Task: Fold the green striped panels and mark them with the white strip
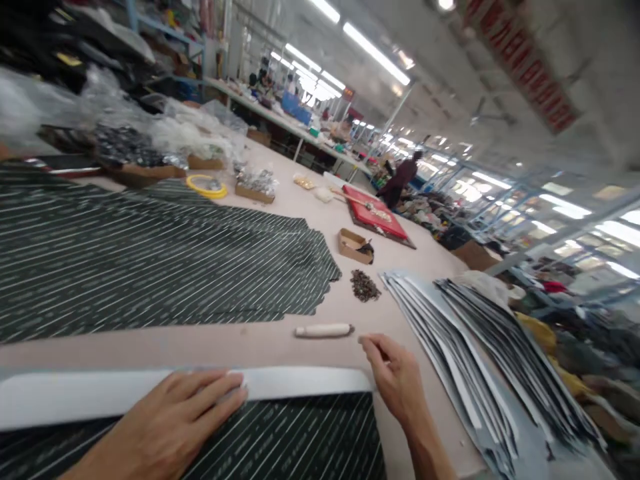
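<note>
My left hand [175, 417] lies flat, fingers together, pressing on a long white strip [75, 395] that runs along the top edge of a dark striped fabric piece [280, 440]. My right hand [395, 380] hovers at the strip's right end, fingers curled in a loose pinch with nothing visible in them. A white-handled tool [323, 330] lies on the table just beyond my right hand. A large dark striped fabric [150, 260] is spread further back.
A fanned stack of grey-edged dark strips [475, 340] lies at the right. A small pile of dark bits [365, 285], a cardboard box [354, 245], a red tray [375, 212] and a yellow ring [207, 186] sit beyond. A person [400, 181] stands far off.
</note>
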Demonstrator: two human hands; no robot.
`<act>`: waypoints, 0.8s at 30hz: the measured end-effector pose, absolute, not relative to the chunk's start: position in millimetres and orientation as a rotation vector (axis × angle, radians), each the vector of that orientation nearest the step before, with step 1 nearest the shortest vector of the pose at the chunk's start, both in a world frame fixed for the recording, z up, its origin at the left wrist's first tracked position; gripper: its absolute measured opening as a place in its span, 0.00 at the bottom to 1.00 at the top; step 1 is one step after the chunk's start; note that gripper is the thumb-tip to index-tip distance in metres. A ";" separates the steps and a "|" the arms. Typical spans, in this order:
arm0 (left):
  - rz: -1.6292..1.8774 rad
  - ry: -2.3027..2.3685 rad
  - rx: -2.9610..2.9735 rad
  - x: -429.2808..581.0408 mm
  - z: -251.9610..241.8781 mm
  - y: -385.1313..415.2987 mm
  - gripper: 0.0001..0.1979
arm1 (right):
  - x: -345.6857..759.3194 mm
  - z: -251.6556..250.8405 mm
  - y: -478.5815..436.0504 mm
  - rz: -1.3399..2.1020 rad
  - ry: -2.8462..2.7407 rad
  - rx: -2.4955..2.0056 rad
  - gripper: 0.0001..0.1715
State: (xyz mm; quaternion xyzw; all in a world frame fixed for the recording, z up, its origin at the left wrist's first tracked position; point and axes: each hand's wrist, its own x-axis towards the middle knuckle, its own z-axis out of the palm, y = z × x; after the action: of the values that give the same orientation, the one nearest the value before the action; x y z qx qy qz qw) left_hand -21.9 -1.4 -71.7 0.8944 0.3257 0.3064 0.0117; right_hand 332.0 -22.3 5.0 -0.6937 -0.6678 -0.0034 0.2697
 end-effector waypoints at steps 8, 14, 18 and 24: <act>0.597 0.855 2.817 -23.5 -41.2 -2.2 0.16 | 202.3 -7.0 -26.1 0.428 -2.126 -1.454 0.13; 0.594 0.858 2.808 -23.5 -40.0 -4.5 0.14 | 190.0 -27.7 -23.1 0.275 -2.237 -1.496 0.15; 0.604 0.855 2.821 -23.9 -40.7 -4.8 0.14 | 186.3 -25.4 -23.1 0.211 -2.272 -1.512 0.14; 0.611 0.830 2.825 -23.6 -38.9 -5.0 0.13 | 182.8 -20.7 -16.8 0.391 -2.188 -1.666 0.12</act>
State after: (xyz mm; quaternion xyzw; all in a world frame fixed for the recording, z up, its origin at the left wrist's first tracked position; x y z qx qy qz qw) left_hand -23.6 -5.0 -38.9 0.9373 0.2753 0.2029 0.0670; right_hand 182.8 -16.8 -20.7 -0.5899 -0.7747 0.1384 0.1807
